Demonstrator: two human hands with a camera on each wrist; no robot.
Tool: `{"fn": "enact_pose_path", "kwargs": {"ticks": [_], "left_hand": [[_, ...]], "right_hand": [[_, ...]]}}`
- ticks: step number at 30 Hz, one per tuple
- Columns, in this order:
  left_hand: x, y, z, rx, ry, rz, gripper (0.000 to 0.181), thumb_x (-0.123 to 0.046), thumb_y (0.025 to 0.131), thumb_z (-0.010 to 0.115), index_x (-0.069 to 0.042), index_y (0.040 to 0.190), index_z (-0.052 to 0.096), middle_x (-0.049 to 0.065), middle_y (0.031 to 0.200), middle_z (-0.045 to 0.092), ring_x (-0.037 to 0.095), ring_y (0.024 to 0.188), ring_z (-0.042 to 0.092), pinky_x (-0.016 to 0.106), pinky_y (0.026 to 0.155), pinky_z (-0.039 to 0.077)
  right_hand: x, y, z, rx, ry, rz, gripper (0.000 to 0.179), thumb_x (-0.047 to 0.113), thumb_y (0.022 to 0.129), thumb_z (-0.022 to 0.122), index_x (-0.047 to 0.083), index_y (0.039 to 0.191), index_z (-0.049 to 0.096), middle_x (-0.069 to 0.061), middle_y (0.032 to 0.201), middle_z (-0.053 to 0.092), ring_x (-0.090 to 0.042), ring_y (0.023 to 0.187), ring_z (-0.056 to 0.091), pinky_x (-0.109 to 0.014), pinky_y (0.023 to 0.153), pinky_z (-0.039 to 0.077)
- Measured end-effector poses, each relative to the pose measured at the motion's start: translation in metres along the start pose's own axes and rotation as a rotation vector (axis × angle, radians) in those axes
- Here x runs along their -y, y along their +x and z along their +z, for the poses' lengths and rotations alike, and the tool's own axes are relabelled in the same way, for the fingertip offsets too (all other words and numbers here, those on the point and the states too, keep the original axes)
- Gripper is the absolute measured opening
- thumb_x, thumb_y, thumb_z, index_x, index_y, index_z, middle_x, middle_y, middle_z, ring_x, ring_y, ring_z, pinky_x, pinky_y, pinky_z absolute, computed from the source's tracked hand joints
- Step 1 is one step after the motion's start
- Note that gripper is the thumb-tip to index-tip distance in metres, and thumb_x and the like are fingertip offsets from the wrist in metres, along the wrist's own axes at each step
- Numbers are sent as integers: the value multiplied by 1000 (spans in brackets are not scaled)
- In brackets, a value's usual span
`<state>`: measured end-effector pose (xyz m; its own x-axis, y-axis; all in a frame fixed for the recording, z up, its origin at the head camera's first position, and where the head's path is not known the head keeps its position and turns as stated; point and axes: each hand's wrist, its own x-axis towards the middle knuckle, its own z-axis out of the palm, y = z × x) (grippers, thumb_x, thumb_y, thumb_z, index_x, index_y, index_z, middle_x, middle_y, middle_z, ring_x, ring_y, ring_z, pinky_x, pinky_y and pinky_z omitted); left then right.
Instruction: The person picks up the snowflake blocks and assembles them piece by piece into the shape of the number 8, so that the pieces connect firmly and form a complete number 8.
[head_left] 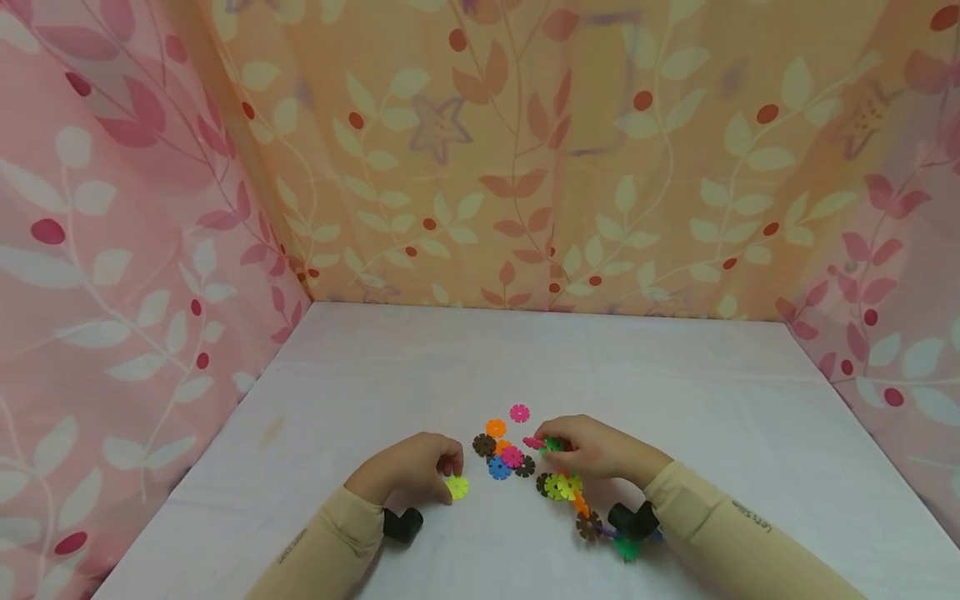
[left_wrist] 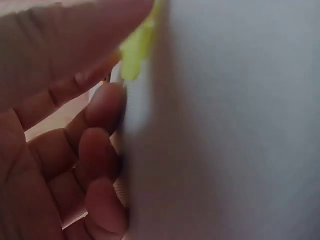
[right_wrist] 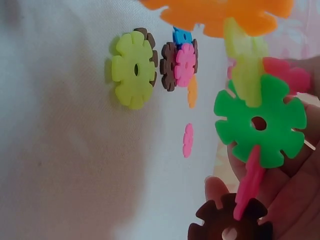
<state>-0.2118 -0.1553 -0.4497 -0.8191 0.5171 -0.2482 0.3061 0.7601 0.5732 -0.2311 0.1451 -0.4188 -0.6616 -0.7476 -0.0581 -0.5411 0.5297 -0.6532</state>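
At the left of a small pile, my left hand (head_left: 411,467) pinches a yellow notched plastic disc (head_left: 458,488) between thumb and fingers, close to the table. In the left wrist view the thumb covers much of that yellow disc (left_wrist: 132,60). My right hand (head_left: 588,446) holds a chain of interlocked notched discs. A green disc (right_wrist: 235,120) of this chain lies against the fingers in the right wrist view, joined to a pink disc (right_wrist: 249,185), a brown disc (right_wrist: 205,225) and a yellow one (right_wrist: 245,60). The chain hangs down towards the wrist, past an orange disc (head_left: 581,504).
Between the hands lie loose discs, among them a blue disc (head_left: 498,472), a pink disc (head_left: 512,457) and a brown disc (head_left: 480,443). Another pink disc (head_left: 514,411) lies farther back. The white table (head_left: 525,358) meets patterned curtains (head_left: 517,208) behind and at both sides.
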Motion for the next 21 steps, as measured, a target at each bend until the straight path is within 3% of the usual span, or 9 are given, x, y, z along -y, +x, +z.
{"fn": "enact_pose_path", "kwargs": {"ticks": [6, 15, 21], "left_hand": [[3, 1, 3, -26, 4, 41, 30, -12, 66, 81, -23, 83, 58, -5, 74, 52, 9, 71, 47, 23, 63, 42], [-4, 2, 5, -65, 34, 7, 27, -12, 69, 78, -21, 76, 54, -8, 69, 51, 10, 68, 48, 23, 61, 42], [-19, 8, 4, -100, -92, -36, 14, -9, 76, 71, -19, 77, 62, -5, 66, 52, 11, 63, 48, 25, 57, 42]], "right_hand": [[0, 1, 0, 6, 18, 3, 17, 22, 92, 55, 11, 103, 62, 9, 87, 56, -10, 76, 50, -24, 67, 46], [1, -1, -3, -13, 27, -4, 14, 20, 90, 58, 12, 99, 65, 8, 76, 57, -6, 65, 50, -23, 59, 46], [2, -1, -3, -13, 28, -26, 12, 19, 90, 59, 11, 96, 65, 9, 74, 56, -5, 63, 49, -22, 59, 46]]}}
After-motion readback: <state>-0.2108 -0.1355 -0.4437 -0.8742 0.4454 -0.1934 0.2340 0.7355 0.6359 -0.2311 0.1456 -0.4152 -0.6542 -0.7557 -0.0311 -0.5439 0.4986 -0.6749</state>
